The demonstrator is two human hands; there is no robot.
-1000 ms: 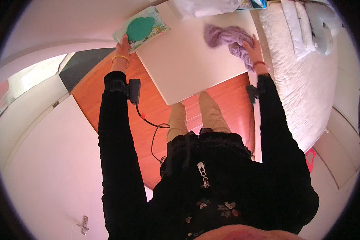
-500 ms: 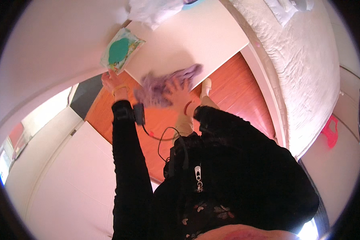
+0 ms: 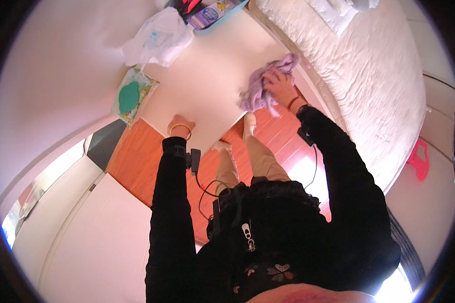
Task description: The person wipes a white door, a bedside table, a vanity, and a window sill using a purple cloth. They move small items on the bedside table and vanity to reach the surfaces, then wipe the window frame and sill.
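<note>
A crumpled purple cloth [image 3: 260, 90] lies bunched over the right edge of the white tabletop [image 3: 222, 70], part of it hanging past the rim. My right hand [image 3: 280, 87] is on top of the cloth, fingers bent over it and gripping it against the surface. My left hand [image 3: 181, 122] rests in a loose fist near the table's front left corner, with nothing seen in it. Beyond that hand, at the left edge, lies a soft package of wipes [image 3: 130, 97] with a green lid.
At the back of the table stand a white plastic bag [image 3: 162, 38] and a purple box [image 3: 210, 15]. A bed with a pale quilted cover [image 3: 359, 86] borders the table on the right. Reddish wood floor [image 3: 136, 156] shows below. Cables hang from devices on both my wrists.
My right hand has carried the cloth rightward and away from me to the table's right edge. My left hand has left the wipes package and come down on the table corner.
</note>
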